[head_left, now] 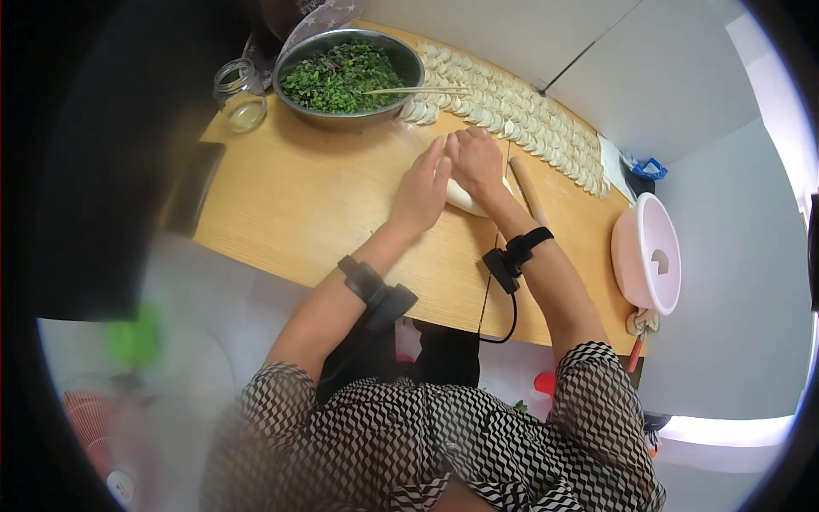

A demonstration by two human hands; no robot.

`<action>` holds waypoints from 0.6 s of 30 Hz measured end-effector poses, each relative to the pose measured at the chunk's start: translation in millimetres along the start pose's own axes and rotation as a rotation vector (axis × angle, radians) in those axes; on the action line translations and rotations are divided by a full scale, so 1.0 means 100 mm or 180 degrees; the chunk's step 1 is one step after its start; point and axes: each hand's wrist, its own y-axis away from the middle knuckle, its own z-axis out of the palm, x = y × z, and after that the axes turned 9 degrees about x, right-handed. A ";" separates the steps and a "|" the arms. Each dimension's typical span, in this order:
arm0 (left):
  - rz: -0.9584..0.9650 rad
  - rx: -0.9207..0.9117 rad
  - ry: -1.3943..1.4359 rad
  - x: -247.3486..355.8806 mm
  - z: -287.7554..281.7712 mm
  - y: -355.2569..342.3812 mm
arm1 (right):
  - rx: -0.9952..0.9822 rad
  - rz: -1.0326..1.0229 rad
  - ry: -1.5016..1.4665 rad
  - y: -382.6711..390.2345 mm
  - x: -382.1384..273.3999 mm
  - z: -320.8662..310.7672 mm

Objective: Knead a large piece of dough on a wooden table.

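Fingers of both hands [448,175] lie flat, pressing the dough [465,198].

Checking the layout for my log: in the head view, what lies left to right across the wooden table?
Glass jar → metal bowl of chopped greens → left hand → right hand → rolling pin → pink basin.

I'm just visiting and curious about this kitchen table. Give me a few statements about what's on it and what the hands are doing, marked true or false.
1. Both hands, left hand and right hand, press on the pale dough. True.
2. The metal bowl holds red sauce. False: chopped green filling.
3. Rows of dumplings lie beyond the hands. True.
4. The rolling pin is in the left hand. False: it lies on the table, unheld.
5. The pink basin sits at the left. False: right.
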 end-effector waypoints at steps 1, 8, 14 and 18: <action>-0.0010 -0.0090 -0.0035 0.01 -0.01 0.00 | 0.0000 0.0078 0.0062 -0.03 0.01 0.02; 0.0465 -0.0154 -0.0553 -0.06 -0.03 -0.03 | -0.0080 0.1748 -0.1916 -0.06 0.28 -0.23; 0.0401 0.0101 -0.0400 -0.15 0.00 -0.07 | -0.0518 0.2081 -0.0018 0.53 0.41 -0.39; -0.0187 0.0600 0.0494 -0.15 0.02 -0.13 | -0.0508 0.1937 -0.1340 0.59 0.41 -0.52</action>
